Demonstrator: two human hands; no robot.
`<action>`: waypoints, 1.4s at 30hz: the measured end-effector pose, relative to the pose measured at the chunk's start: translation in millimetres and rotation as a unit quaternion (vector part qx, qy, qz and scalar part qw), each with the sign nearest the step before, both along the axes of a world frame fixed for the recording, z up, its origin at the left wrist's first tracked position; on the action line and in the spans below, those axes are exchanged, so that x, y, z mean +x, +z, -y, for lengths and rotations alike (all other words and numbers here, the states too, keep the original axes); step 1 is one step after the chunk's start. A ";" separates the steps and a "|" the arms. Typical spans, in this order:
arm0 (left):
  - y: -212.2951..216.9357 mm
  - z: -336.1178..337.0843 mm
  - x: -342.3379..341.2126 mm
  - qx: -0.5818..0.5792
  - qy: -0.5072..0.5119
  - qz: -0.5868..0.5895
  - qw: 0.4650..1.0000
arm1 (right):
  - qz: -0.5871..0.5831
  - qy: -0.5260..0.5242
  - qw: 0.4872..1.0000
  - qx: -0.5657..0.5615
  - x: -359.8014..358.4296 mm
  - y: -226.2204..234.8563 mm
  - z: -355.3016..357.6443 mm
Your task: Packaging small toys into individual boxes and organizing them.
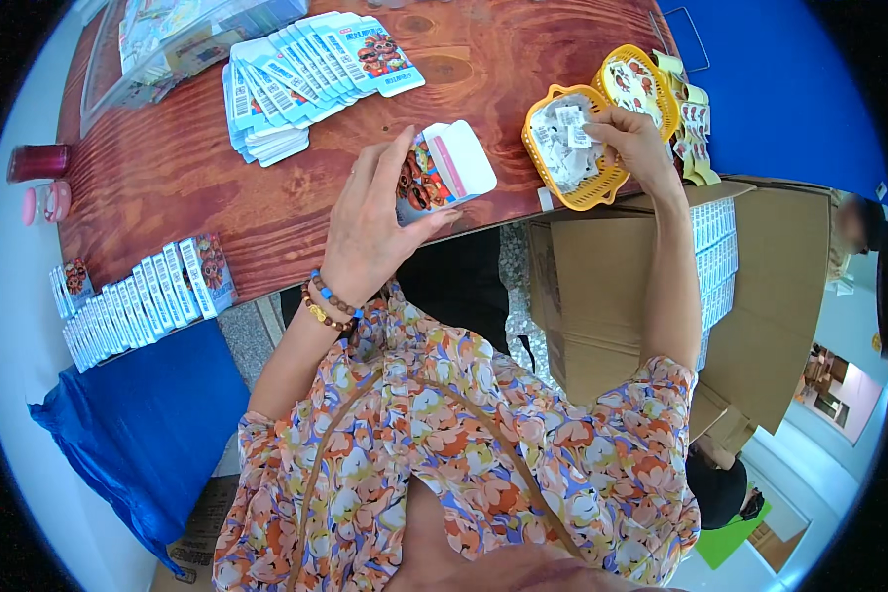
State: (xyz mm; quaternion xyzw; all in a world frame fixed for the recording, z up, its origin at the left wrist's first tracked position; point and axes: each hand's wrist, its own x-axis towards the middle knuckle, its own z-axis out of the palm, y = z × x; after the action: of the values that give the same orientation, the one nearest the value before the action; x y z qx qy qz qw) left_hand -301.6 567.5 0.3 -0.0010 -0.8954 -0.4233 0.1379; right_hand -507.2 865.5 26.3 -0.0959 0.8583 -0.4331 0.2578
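Observation:
My left hand (365, 202) is wrapped round a small blue printed carton (424, 181), tilted, with its white end flap (471, 158) standing out to the right. Over the nearer yellow basket (594, 189), my right hand (639, 148) pinches a small white packet (570, 123) between thumb and fingers. Several similar white packets (558, 158) lie in that basket. Right behind it is a second yellow basket (669, 97), holding pale pieces with red prints (631, 84).
Flat blue cartons (316, 74) lie fanned out at the back. A row of filled-out cartons (148, 291) stands at the left edge, near two pink-red containers (41, 164). A clear bin (183, 49) occupies the far left. An open cardboard box (602, 266) with packed cartons adjoins the table's right.

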 end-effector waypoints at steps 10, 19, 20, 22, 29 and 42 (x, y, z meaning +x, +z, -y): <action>-8.7 -7.2 -3.7 -0.021 -0.024 -0.001 1.000 | -0.019 -0.024 0.999 0.031 5.2 -0.7 -5.2; -8.6 -13.9 -7.4 -0.021 -0.032 0.006 0.999 | -0.058 0.002 0.998 0.019 14.4 3.5 -2.2; -8.4 -15.2 -8.3 -0.021 -0.034 0.008 0.999 | -0.066 0.002 0.996 0.056 16.0 9.1 -0.7; -7.7 -16.3 -9.0 -0.021 -0.039 0.011 0.999 | -0.073 0.001 0.993 0.093 21.2 12.5 -0.4; -4.5 -21.1 -18.6 -0.010 -0.059 0.021 0.998 | -0.077 0.002 0.997 0.030 29.0 23.9 -0.6; 25.4 -40.8 -85.5 0.015 -0.348 -0.040 0.937 | 0.096 0.111 0.979 -0.144 23.6 76.5 14.0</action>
State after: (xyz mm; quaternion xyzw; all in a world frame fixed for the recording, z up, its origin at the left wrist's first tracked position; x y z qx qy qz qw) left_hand -387.1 608.3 25.7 -0.3273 -0.8264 -0.4579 0.0182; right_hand -483.6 851.5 102.8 -0.1846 0.7422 -0.5283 0.3687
